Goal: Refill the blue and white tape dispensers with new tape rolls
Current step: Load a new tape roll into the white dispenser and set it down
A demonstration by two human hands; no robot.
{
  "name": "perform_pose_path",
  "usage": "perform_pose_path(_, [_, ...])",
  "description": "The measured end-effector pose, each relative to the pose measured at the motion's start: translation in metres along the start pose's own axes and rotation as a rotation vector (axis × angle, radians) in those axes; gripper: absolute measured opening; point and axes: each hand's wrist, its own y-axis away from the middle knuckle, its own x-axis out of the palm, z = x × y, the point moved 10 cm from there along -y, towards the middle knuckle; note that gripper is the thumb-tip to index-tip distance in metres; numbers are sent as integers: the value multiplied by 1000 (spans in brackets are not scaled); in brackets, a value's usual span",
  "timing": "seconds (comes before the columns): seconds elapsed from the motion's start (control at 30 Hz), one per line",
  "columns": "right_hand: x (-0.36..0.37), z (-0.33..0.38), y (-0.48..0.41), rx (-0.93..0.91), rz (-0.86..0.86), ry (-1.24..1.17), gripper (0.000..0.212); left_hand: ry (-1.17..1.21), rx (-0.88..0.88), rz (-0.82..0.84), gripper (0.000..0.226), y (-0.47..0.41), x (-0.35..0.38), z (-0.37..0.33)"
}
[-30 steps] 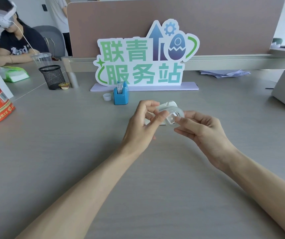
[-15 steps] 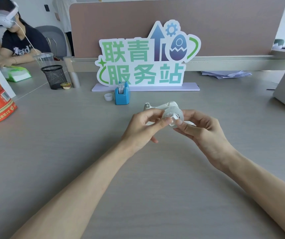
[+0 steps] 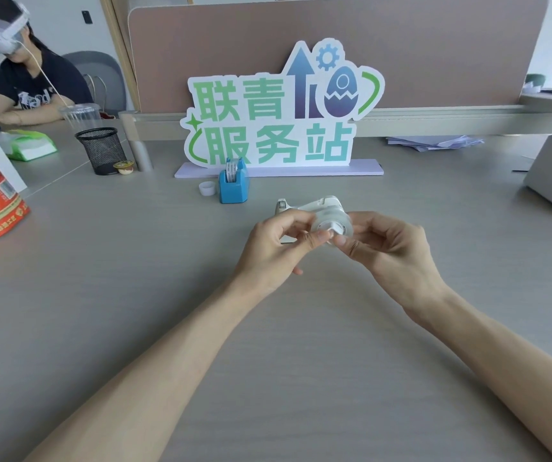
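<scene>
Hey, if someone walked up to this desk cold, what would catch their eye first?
Most likely the big green and blue sign standing at the back of the grey desk, in front of the brown partition. Next, at the centre, the left hand and right hand together pinching a clear tape roll just in front of the white dispenser. The small blue dispenser stands beyond them, at the sign's foot.
</scene>
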Motion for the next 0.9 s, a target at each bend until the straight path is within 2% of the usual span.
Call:
perform_pose_path(0.7, [-2,4,1,-47,-30,20,17,-136,90,-80,17,3,-5,-12])
perform_pose_path(0.9, [3,4,0,-55,63,115,18,-210,112,-68,16,3,-8,-16])
